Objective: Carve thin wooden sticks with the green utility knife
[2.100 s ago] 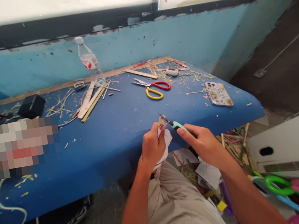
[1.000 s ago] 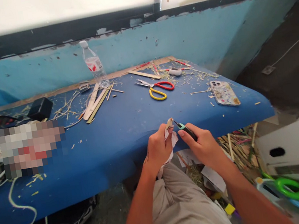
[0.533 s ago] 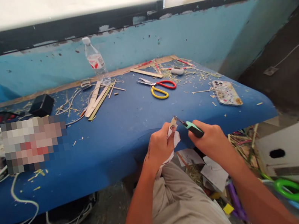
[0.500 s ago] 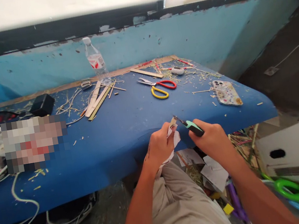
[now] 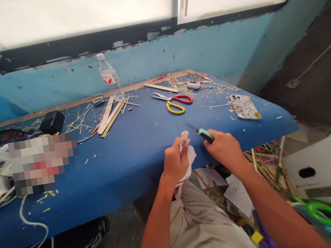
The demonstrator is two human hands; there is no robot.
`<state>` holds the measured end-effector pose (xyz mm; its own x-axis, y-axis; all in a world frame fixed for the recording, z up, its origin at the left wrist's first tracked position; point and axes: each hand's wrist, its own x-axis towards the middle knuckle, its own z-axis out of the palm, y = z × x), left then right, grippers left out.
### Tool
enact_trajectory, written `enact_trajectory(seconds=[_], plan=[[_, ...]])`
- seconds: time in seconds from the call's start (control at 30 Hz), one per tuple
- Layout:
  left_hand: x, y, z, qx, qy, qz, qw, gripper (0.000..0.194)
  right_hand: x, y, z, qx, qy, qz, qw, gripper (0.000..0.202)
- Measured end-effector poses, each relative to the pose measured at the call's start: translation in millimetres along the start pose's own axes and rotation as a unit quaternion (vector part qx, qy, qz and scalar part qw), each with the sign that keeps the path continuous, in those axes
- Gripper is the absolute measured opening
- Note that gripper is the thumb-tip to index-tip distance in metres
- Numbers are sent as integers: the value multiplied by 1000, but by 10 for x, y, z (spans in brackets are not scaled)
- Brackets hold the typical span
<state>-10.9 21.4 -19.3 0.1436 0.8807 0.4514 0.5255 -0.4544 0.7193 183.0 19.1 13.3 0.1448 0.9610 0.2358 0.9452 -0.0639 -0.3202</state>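
Note:
My left hand [image 5: 174, 162] is closed round a pale wooden piece [image 5: 184, 136] wrapped in white paper [image 5: 190, 157], at the near edge of the blue table [image 5: 143, 140]. The piece's tip pokes up above my thumb. To the right, my right hand [image 5: 224, 146] grips a knife [image 5: 206, 135] with a green and black handle. Its thin blade is blurred, points up and left, and stands apart from the wooden piece. Beyond my hands lie open scissors [image 5: 174, 100] with one red and one yellow handle.
A water bottle [image 5: 111, 78] stands by the wall, near flat wooden strips [image 5: 110, 118]. A phone [image 5: 245, 107] lies at the right. Cables and a black box [image 5: 52, 122] are at the left. Shavings are scattered over the table, papers [image 5: 238, 196] below it.
The knife has moved away from the wooden piece's tip, leaving a gap between them. My left hand sits slightly lower and further left. The whole view has shifted a little.

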Motion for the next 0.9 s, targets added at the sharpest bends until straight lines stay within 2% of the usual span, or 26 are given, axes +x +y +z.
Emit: enact_trajectory(seconds=[0.07, 0.13, 0.27, 0.4, 0.63, 0.77, 0.9], plan=[[-23, -14, 9, -7, 28, 3, 1000, 40, 21, 77, -54, 27, 40, 16, 999, 14], [-21, -3, 9, -10, 23, -5, 1000, 40, -15, 129, -132, 76, 65, 0, 995, 23], [23, 61, -13, -12, -23, -14, 1000, 37, -164, 87, -236, 168, 0, -67, 983, 37], [40, 79, -12, -6, -40, -12, 999, 34, -211, -18, -177, 206, -21, -86, 974, 37], [40, 47, 21, 26, -58, 9, 998, 33, -187, -55, -84, 197, -67, -89, 974, 28], [44, 51, 27, 33, -56, 7, 998, 31, -215, -68, -82, 163, -43, -76, 983, 23], [40, 55, 37, 32, -52, 1, 998, 31, -250, -89, -35, 80, -1, -54, 995, 17]])
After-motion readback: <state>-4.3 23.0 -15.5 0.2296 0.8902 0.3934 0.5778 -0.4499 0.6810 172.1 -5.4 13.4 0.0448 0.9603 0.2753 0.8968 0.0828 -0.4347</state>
